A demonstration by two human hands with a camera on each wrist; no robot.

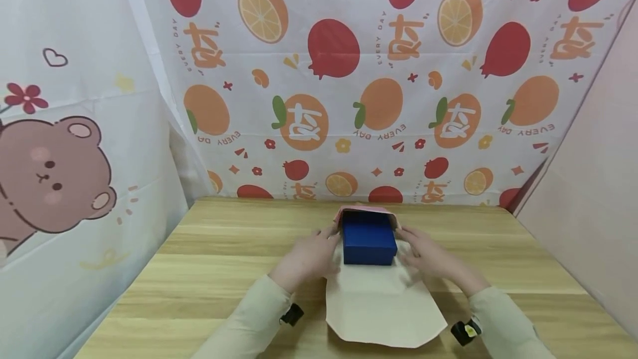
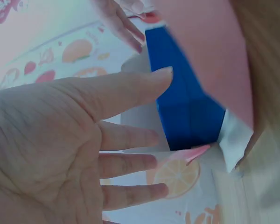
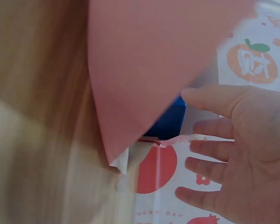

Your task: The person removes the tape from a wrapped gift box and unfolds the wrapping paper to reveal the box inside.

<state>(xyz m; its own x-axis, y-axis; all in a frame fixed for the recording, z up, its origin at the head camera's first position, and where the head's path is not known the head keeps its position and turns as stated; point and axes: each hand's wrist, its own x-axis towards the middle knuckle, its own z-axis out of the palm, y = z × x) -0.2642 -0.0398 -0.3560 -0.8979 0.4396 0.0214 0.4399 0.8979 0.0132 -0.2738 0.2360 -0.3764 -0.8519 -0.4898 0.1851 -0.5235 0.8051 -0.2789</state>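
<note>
A dark blue box [image 1: 369, 245] sits on a sheet of wrapping paper [image 1: 381, 314], pale on its inner face and pink outside. At the box's far end the paper's pink edge [image 1: 369, 209] stands folded up. To the left of the box is my left hand [image 1: 306, 254], its fingertips at the folded paper; the left wrist view shows its fingers [image 2: 130, 165] straight. My right hand [image 1: 431, 254] mirrors it on the right side, fingers extended in the right wrist view, by the raised paper. The pink outer face [image 3: 144, 60] partly covers the box there.
The paper's near end lies flat toward me on the wooden table [image 1: 224, 270]. A fruit-printed curtain [image 1: 349, 93] hangs behind the table's far edge. A bear-printed curtain [image 1: 55, 176] hangs at the left, and a pale panel [image 1: 588, 193] stands at the right.
</note>
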